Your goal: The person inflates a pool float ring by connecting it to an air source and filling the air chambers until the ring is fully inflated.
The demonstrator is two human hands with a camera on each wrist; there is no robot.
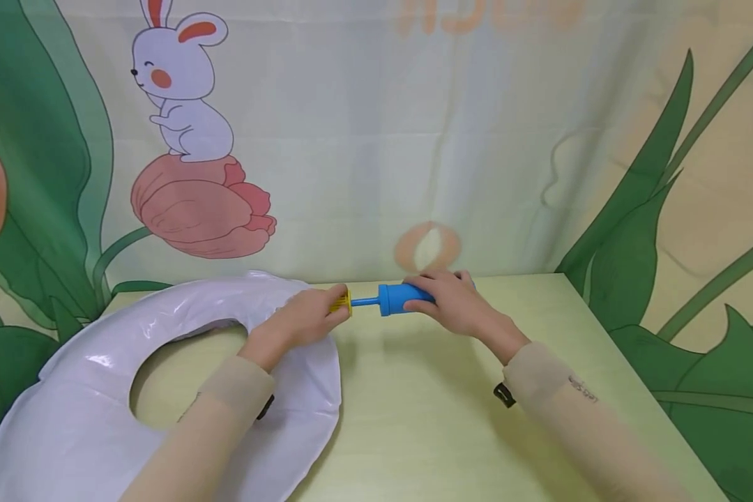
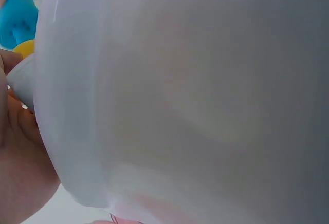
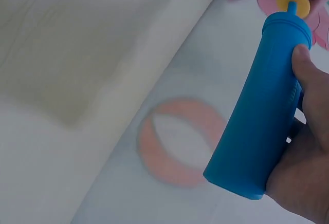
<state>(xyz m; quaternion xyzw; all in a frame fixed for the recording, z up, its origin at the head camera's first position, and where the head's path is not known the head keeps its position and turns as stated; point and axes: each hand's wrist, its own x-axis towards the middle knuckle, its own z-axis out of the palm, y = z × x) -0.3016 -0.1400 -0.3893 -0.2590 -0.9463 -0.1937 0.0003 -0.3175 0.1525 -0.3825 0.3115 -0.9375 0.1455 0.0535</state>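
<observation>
A blue hand pump (image 1: 394,298) is held level above the table between both hands. My left hand (image 1: 304,317) grips its yellow handle (image 1: 341,302), and a short length of blue rod shows between handle and barrel. Around the barrel curl the fingers of my right hand (image 1: 448,301), the thumb lying along it in the right wrist view. A pale, shiny swim ring (image 1: 81,397), rounded with air, lies on the left under my left forearm. It fills most of the left wrist view, where the ring's wall (image 2: 195,106) hides much of the left hand.
The light green table (image 1: 427,425) ends at a printed curtain (image 1: 326,139) with a rabbit and tulips. Dark straps or devices (image 1: 505,394) hang under the wrists. The ring's rounded edge reaches the table's middle.
</observation>
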